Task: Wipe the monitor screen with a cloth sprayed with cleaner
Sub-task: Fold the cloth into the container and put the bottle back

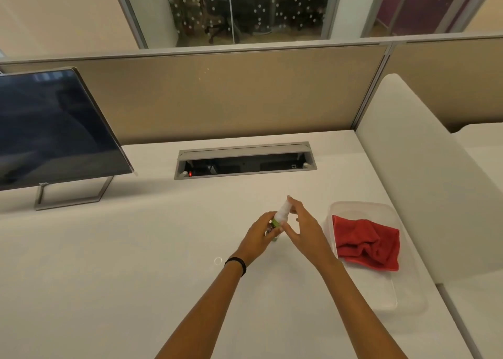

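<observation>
A small spray bottle (280,217) with a white top and a green label stands over the middle of the white desk. My left hand (262,234) grips its lower body. My right hand (304,229) rests against its white top, fingers stretched along it. A red cloth (366,241) lies crumpled in a clear plastic tray (386,296) just right of my right hand. The dark monitor (54,130) stands at the far left on a metal frame stand, its screen off.
An open cable hatch (245,164) is set into the desk (109,263) behind the bottle. A beige partition (231,94) runs along the back. A white side divider (424,173) bounds the desk on the right, close to the tray.
</observation>
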Motion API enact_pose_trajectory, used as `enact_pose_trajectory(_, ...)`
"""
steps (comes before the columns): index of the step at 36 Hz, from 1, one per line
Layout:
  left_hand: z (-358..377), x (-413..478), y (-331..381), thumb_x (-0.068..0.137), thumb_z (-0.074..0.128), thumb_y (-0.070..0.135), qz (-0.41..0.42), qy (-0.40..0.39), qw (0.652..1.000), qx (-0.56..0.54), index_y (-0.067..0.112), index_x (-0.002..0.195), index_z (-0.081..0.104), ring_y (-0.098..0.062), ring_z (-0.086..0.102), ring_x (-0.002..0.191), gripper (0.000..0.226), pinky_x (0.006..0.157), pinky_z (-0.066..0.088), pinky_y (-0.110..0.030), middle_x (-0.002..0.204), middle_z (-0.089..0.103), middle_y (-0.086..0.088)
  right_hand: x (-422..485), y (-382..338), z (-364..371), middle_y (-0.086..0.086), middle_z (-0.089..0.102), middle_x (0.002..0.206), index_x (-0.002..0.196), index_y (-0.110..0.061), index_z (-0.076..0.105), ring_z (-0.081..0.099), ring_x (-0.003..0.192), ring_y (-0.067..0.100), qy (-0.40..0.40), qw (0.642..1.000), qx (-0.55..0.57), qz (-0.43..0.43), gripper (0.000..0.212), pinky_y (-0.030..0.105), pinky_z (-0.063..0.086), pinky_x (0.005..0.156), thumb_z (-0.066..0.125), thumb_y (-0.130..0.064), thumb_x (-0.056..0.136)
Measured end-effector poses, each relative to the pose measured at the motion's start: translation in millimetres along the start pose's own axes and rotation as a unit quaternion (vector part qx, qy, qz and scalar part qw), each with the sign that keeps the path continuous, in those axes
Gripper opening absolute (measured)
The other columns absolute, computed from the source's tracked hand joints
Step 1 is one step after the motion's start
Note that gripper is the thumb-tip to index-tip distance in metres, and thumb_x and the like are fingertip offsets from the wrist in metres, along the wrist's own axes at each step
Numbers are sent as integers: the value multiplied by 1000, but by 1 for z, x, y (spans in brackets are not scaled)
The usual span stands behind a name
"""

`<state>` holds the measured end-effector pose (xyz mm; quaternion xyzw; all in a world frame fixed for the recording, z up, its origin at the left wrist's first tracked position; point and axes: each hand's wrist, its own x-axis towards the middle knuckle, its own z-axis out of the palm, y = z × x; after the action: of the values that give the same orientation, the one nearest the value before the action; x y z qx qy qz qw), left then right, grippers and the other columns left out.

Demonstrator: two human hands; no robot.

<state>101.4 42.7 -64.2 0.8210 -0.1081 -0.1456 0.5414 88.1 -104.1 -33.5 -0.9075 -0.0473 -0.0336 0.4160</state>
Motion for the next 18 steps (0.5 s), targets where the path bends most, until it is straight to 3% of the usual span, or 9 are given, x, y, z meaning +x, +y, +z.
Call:
enact_pose_trajectory(2,-3,0,8,95,47,28,9,-16,1000,-11,22,123,47,-12,55,101,29,81,48,-19,120,55,3,-4,-3,2,-1,52,129,143,-18,24,55,112,14,-11,1000,21,0,73,27,43,94,67,-24,84)
enact_pose_trajectory(5,-5,-2,19,96,46,27,17,-31,999,-17,22,123,48,-10,55,102,28,82,49,-19,119,56,5,-8,-9,2,1,55,124,136,-32,23,58,109,16,-3,996,76,35,69,33,48,92,67,-22,84)
enact_pose_trajectory(7,-6,-4,26,96,45,26,25,-28,999,-20,25,123,48,-9,55,102,27,81,47,-16,118,55,8,-10,-13,-3,-2,58,116,134,-44,25,61,101,10,5,989,141,49,72,26,50,84,68,-18,83)
enact_pose_trajectory(10,-6,-7,34,95,46,28,35,-18,999,-25,21,124,48,-13,55,104,30,83,47,-17,120,56,4,-13,-19,-9,-20,54,103,132,-51,24,59,90,-9,36,983,174,50,73,12,43,72,67,-18,82)
enact_pose_trajectory(12,-4,-9,38,94,47,29,46,-12,999,-20,19,126,49,-11,56,101,33,81,47,-14,120,58,2,-15,-21,-9,-17,57,105,134,-44,27,60,89,-9,63,980,180,53,69,13,44,72,67,-18,83)
enact_pose_trajectory(15,-3,-11,45,94,48,30,57,-8,998,-22,19,128,48,-3,56,98,35,79,46,-8,120,57,4,-14,-21,-11,12,66,111,136,-15,31,60,86,6,112,983,141,36,65,6,49,63,69,-17,83)
enact_pose_trajectory(18,-2,-14,52,93,48,32,58,-11,998,-25,23,127,48,-4,55,104,36,82,47,-9,123,56,6,-14,-24,-18,17,68,108,131,-11,37,61,82,10,139,981,136,23,55,1,47,60,65,-20,85)
